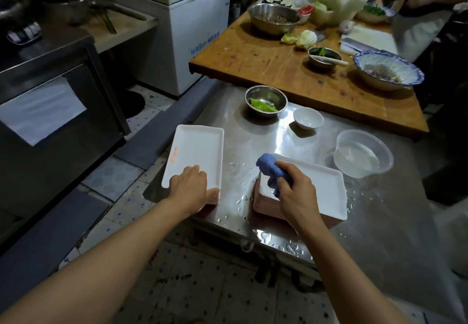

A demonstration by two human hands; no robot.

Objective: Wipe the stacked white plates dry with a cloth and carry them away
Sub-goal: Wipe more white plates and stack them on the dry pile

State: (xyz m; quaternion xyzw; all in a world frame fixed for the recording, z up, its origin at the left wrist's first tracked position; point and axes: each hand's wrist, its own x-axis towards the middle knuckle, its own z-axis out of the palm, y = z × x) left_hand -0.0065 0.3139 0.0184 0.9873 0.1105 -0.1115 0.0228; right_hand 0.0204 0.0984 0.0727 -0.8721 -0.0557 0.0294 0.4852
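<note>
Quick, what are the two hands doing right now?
Left hand: open, resting on the left stack of white plates.
Right hand: gripping the blue cloth over the right stack.

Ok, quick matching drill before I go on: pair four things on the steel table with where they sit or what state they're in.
Things:
1. blue cloth
2. left plate stack
3. small steel bowl
4. clear plastic tub

Places or states:
A. holds green vegetable pieces, at the far edge of the steel table
B. holds clear water, on the right
C. bunched in the right hand, on the right plate stack
D. under the left hand, at the table's left edge

Pairs: 1-C, 2-D, 3-A, 4-B
</note>
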